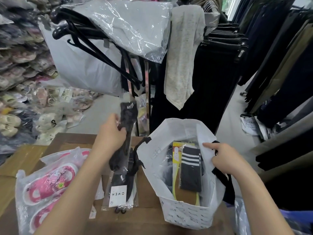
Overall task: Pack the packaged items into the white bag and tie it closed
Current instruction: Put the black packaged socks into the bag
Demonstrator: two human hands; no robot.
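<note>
- Cardboard box (72, 141): this is my work surface.
- White bag (186, 216): it stands upright on the right side of the box, with its mouth open.
- Pink slippers pack (49, 184): it lies flat on the left of the box, in clear plastic.
- Black sock pack (127, 114): it is held upright above the box, just left of the bag.
- Striped sock pack (190, 170): it lies inside the bag.
- My left hand (111, 133): the fingers are curled round the black sock pack.
- My right hand (227, 158): it grips the bag's right rim and black handle, with the index finger extended.
</note>
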